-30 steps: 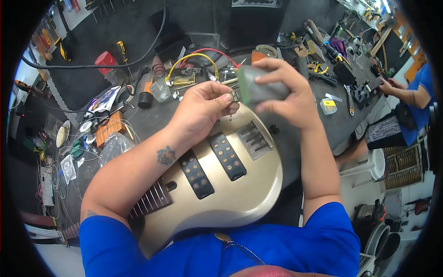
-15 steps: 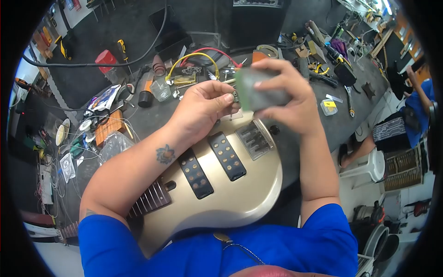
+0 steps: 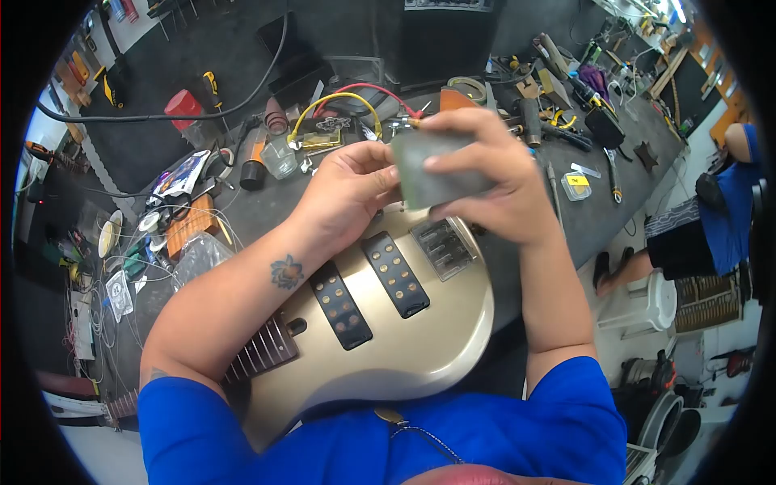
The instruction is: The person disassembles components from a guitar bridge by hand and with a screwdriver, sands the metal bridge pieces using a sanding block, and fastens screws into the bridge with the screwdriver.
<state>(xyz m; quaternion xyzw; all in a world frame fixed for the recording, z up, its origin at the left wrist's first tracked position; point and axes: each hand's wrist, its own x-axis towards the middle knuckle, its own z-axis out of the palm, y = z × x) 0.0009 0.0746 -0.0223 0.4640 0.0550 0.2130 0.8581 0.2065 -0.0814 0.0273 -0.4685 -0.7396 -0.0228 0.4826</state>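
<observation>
My right hand [image 3: 497,182] grips a grey block with a green edge [image 3: 440,171], which looks like a scouring sponge and is blurred by motion. Fingertips of my left hand [image 3: 352,187] are pinched together close to the block's green side. The small metal part seen in them a moment earlier is now hidden behind the block. Beneath both hands lies a gold electric bass guitar [image 3: 404,347], its body towards me. It has two black pickups [image 3: 343,305] and a metal bridge [image 3: 444,249]. My left forearm crosses above the neck [image 3: 267,347].
On the dark workbench [image 3: 590,222] are yellow and red cables [image 3: 343,94], a clear cup [image 3: 280,159], a wooden block [image 3: 192,222], loose strings, pliers [image 3: 613,178] and a small box with a yellow label [image 3: 576,186]. Another person [image 3: 719,214] stands at right beside a white stool [image 3: 651,303].
My right hand has moved the block left, over my left fingertips, covering the small metal part. My left hand has barely moved. The other person at right has shifted position.
</observation>
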